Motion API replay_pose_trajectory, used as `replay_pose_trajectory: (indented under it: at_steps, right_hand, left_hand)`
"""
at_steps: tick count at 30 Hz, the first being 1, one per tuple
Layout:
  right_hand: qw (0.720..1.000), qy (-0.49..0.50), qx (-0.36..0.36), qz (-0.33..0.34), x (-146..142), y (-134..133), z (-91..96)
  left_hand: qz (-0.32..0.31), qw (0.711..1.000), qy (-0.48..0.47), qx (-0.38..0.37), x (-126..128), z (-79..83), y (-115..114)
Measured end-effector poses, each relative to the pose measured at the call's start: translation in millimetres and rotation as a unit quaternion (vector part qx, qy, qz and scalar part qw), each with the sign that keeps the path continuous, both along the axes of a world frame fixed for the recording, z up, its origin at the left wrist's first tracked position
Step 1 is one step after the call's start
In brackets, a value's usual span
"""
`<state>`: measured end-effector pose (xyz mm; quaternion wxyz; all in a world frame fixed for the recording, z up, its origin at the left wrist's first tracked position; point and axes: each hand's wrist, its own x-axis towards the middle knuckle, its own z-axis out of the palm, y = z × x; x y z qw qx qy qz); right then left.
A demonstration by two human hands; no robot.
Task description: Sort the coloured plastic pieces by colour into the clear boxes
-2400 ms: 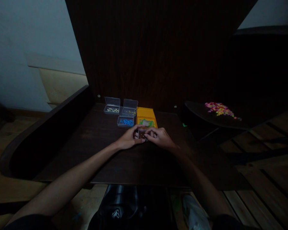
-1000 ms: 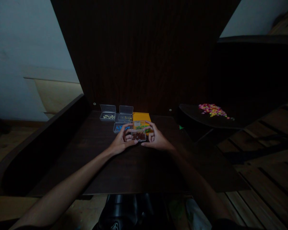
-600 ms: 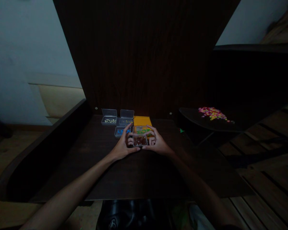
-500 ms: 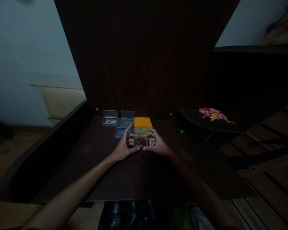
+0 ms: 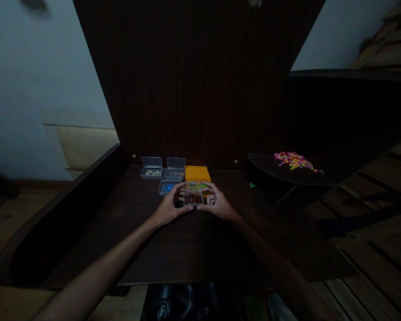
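Note:
Between my two hands is a small clear plastic box (image 5: 193, 199) with dark brown bits inside, its lid standing up behind it. My left hand (image 5: 169, 206) grips the box's left side, thumb at the front edge. On the right side my right hand (image 5: 218, 203) holds it the same way, some fingers curled. Just behind lies a yellow box (image 5: 197, 173) with green pieces in front of its raised part, partly hidden by the held box. A clear box of blue pieces (image 5: 167, 187) sits to the left, close to my left hand.
Two open clear boxes stand further back, one with pale pieces (image 5: 153, 172), one with a few yellow pieces (image 5: 174, 174). Colourful small pieces (image 5: 294, 160) are heaped on a dark corner shelf (image 5: 263, 165). A green scrap (image 5: 251, 184) lies below it. A raised side board (image 5: 63, 209) bounds the left.
The lid of the held box now shows raised behind it, with my index fingertips at its sides. The whole view has shifted slightly.

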<state>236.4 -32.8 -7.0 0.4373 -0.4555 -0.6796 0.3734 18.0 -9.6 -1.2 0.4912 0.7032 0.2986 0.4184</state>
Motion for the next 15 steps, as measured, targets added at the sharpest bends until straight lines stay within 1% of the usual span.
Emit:
replay_pose_trajectory:
  at_steps: [6,10,15]
  right_hand:
    - [1.000,0.006,0.025,-0.015,-2.4,-1.6,2.5]
    - [0.998,-0.032,0.048,-0.039,-3.3,-3.5,2.8]
    - [0.990,-0.072,0.105,-0.063,-3.5,-7.7,4.7]
  left_hand:
    - [0.030,0.999,0.008,0.044,-1.2,-0.5,-0.3]
    - [0.041,0.996,0.019,0.073,-3.7,1.5,-0.3]
    - [0.061,0.987,0.037,0.146,-6.0,5.2,-1.7]
